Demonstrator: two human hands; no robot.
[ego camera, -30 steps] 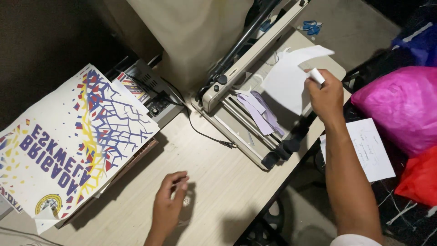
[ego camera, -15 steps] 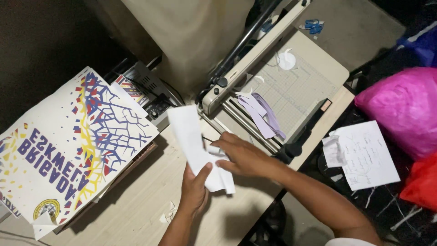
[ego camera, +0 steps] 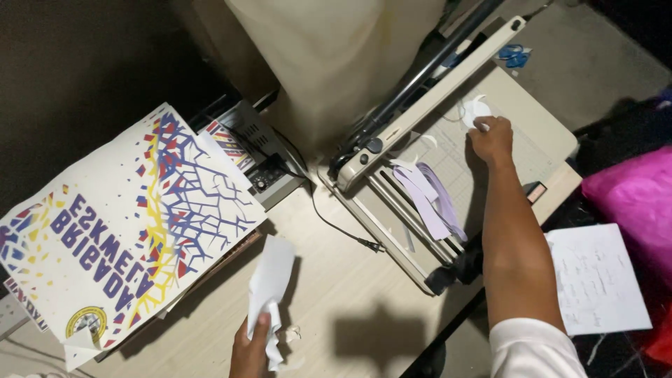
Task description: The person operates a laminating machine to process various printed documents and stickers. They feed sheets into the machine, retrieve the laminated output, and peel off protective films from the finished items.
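Left hand (ego camera: pixel 250 350) fingers clenched around white paper sheet (ego camera: pixel 269 290) at desk (ego camera: pixel 336 280) near edge, right hand (ego camera: pixel 492 138) fingers pinching small paper scrap (ego camera: pixel 474 110) on paper cutter (ego camera: pixel 490 161) bed, far corner

A paper trimmer (ego camera: pixel 448 168) was set on the right part of the worktop (ego camera: pixel 350 294), with cut strips (ego camera: pixel 430 199) lying on its bed. A stack of printed sheets (ego camera: pixel 119 231) was laid at the left, partly over a machine (ego camera: pixel 259 154) behind it. A written sheet (ego camera: pixel 598 280) lay right of the trimmer.
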